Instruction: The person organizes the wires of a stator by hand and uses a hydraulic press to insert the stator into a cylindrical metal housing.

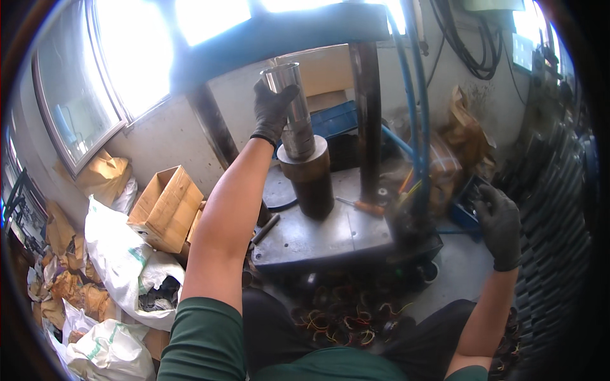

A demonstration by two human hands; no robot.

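Observation:
My left hand (272, 109), in a dark grey work glove, is wrapped round a shiny open-topped metal sleeve (293, 95). The sleeve stands nearly upright on a narrower steel cylinder (297, 141), which sits on a wide collared metal post (311, 184). Beneath that lies the steel bed (318, 244) of a press with a blue crossbeam (279, 38). At the right, my gloved right hand (499, 221) hovers by a dark blue bin (467, 206), its fingers loosely bent and apart; I see nothing held in them.
A screwdriver (367, 207) and a dark rod (265, 230) lie on the bed. Blue hoses (416, 95) run down beside the right column (368, 120). White sacks (117, 247) and a cardboard box (166, 213) stand left. Parts with coloured wires (349, 320) lie below.

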